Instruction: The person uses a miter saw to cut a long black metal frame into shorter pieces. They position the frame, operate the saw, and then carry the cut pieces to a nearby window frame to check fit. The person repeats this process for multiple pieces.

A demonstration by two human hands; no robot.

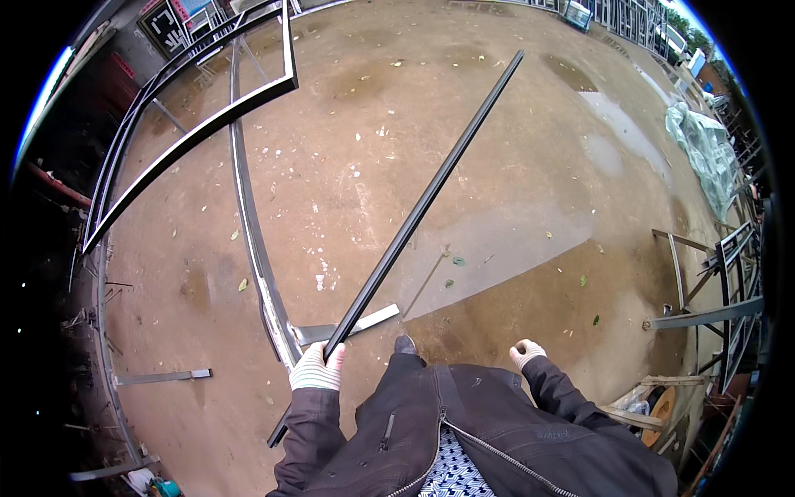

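Long, thin, dark metal bar (418, 211), straight and narrow, matte black along its whole run, slanting from lower left near the jacket sleeve up toward the far upper right over the wet concrete ground (497, 166). Carried above the ground, not resting on it. Left hand (316, 369) in a white knit glove, fingers wrapped tight around the bar near its lower end, a short stub sticking out behind and below the sleeve. Right hand (526, 352), also gloved white, curled into a loose fist holding nothing visible, well apart from the bar. Tip of one dark shoe (405, 344) showing just past the dark jacket (489, 431). On the ground to the left, a large black metal frame (190, 132) and a long curved steel strip (252, 232), with short flat offcuts (161, 377) nearby. Bar's profile, whether flat, angled or tubular, hard to make out. Lower body hidden by the jacket. Racks at the right edge cut off and warped by the lens; left edge lost in shadow.
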